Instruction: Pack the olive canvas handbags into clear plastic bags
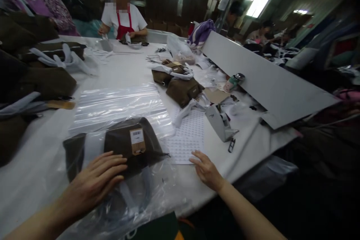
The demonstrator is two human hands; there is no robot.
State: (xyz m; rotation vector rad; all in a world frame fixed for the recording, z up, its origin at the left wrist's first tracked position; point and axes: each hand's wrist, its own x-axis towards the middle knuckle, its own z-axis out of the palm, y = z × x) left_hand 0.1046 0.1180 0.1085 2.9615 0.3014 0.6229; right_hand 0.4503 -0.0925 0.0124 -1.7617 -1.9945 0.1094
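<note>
- One dark olive bag lies at the lower left of the frame, clear plastic covering at least its lower part.
- A tag with a barcode sits on its upper side.
- The left hand rests palm down on the bag, fingers straight and near one another, pinching nothing.
- The right hand, right of bottom centre, has loosely bent fingers at the corner of a printed sheet; whether it pinches the paper, I cannot tell.
- Flat clear bags lie just above the olive bag.
- Upper left, a person in a red apron handles another bag.
</note>
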